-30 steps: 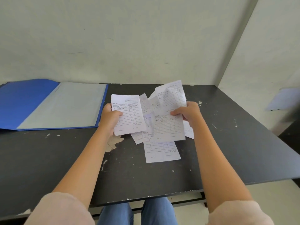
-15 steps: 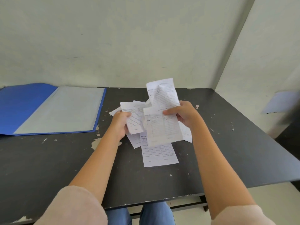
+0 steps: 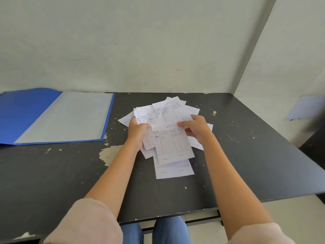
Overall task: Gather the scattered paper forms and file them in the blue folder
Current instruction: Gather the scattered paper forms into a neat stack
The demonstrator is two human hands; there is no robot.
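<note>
- We see the blue folder (image 3: 56,117) lying open on the dark table (image 3: 246,155); its left flap is cut off by the frame edge.
- The paper forms (image 3: 173,145) overlap in a loose pile well to the right of the folder, so we cannot count them.
- Our left hand (image 3: 137,132) is closed around several forms; its fingertips are hidden behind them.
- Our right hand (image 3: 197,128) pinches the top of the front form.
- The handwriting is too small to read.

Blue folder (image 3: 26,110) cut off at frame's left edge. Handwriting on the paper forms (image 3: 171,143) too small to read. Lower sheets mostly hidden under the top ones.
</note>
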